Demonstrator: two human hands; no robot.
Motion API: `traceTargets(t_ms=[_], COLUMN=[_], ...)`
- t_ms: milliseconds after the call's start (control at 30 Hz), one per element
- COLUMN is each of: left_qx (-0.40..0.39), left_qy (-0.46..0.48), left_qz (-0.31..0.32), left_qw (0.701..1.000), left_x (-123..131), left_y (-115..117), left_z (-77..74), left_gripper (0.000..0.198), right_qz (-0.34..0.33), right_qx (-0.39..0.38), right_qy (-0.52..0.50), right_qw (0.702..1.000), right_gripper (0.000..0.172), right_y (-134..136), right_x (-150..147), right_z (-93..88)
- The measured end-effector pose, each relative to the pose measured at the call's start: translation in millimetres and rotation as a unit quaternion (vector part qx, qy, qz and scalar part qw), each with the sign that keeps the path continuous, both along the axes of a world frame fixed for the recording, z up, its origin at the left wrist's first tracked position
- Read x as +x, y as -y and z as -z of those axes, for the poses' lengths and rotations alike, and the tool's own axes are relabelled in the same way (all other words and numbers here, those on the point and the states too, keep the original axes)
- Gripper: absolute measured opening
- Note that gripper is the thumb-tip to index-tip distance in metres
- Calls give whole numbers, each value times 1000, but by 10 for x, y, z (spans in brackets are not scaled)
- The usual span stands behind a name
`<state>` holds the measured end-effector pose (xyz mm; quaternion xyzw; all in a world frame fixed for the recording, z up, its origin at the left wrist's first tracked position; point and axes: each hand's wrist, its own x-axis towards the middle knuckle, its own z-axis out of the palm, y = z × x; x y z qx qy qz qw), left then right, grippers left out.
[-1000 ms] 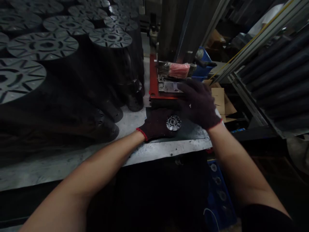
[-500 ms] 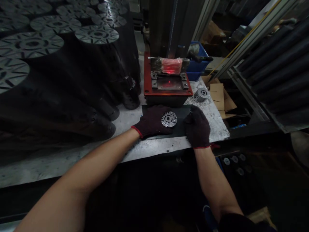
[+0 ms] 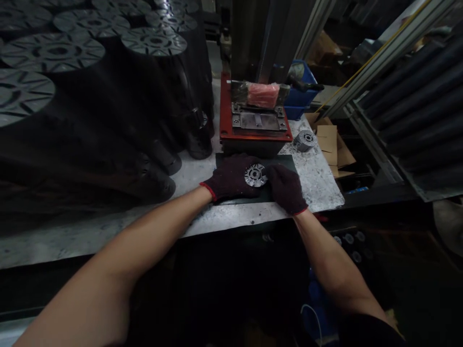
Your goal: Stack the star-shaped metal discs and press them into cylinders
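My left hand (image 3: 233, 177), in a dark maroon knitted glove with a red cuff, is wrapped round a round metal rotor core (image 3: 255, 175). The core's slotted end face, with a ring of V-shaped openings and a central hole, points up at me. My right hand (image 3: 287, 188), gloved the same way, is closed with its fingertips at the core's right edge. Whatever small thing those fingers pinch is hidden. Both hands are over a dark mat (image 3: 249, 198) on the worktable, in front of a red-framed fixture (image 3: 253, 139).
A pink-wrapped block (image 3: 263, 95) lies behind the fixture's metal plate. Another rotor core (image 3: 306, 140) stands at right, near an open cardboard box (image 3: 327, 144) and a blue bin (image 3: 300, 94). Tall dark stacks (image 3: 154, 42) of slotted cores crowd the left.
My right hand has moved left to the rotor core's edge. The red glow on the fixture is gone, and a small light rectangular strip now shows on its plate. The view has shifted slightly.
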<state>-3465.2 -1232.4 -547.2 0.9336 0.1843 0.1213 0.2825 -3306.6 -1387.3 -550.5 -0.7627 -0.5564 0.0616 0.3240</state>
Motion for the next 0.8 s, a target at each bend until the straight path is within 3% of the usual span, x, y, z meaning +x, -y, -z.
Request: traceTargets(t_ms=[100, 267, 400, 500, 633, 800], left_qx=[-1, -20, -68, -74, -68, -58], left_qy=[1, -7, 12, 14, 24, 22], left_qz=[6, 33, 30, 38, 50, 43], left_qw=[1000, 999, 997, 996, 996, 997], left_x=[2, -3, -41, -56, -42, -16], left_y=[-8, -43, -69, -81, -87, -71], left_z=[-1, -7, -18, -18, -7, -5], left_gripper=[87, 83, 102, 92, 80, 75], right_qz=[-61, -237, -307, -353, -391, -340], right_qx=[-63, -166, -198, -205, -189, -92], right_qy=[112, 257, 178, 77, 23, 38], right_qw=[990, 922, 914, 910, 901, 935], right_gripper=[37, 31, 39, 37, 31, 26], right_y=[-38, -115, -177, -268, -373, -197], right_x=[69, 81, 139, 274, 463, 407], right_z=[-142, -539, -790, -913, -894, -517])
